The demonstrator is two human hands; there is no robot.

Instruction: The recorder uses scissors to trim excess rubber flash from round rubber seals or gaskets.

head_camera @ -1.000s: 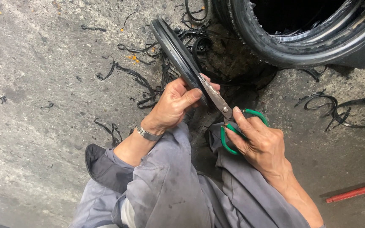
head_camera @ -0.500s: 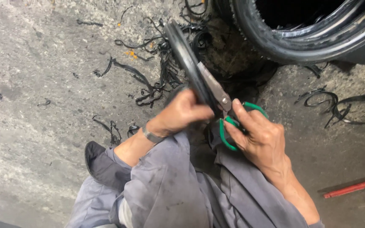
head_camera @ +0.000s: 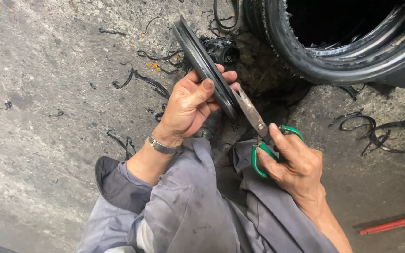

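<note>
My left hand (head_camera: 191,105) grips a black rubber ring (head_camera: 201,61), held edge-on above my knees; a metal watch band sits on that wrist. My right hand (head_camera: 296,164) holds scissors (head_camera: 258,136) with green handles, fingers through the loops. The rusty blades point up and left, and their tips meet the ring's edge just beside my left fingers. Grey trousers fill the bottom of the view.
A stack of black tyres (head_camera: 348,42) stands at the top right. Thin black rubber trimmings (head_camera: 146,82) lie scattered on the concrete floor, with loops of rubber strip (head_camera: 390,133) at the right. A red rod (head_camera: 392,224) lies at the bottom right.
The left hand has shifted its grip up along the ring and turned it. The scissors stay at the ring's edge, and the right hand has barely moved.
</note>
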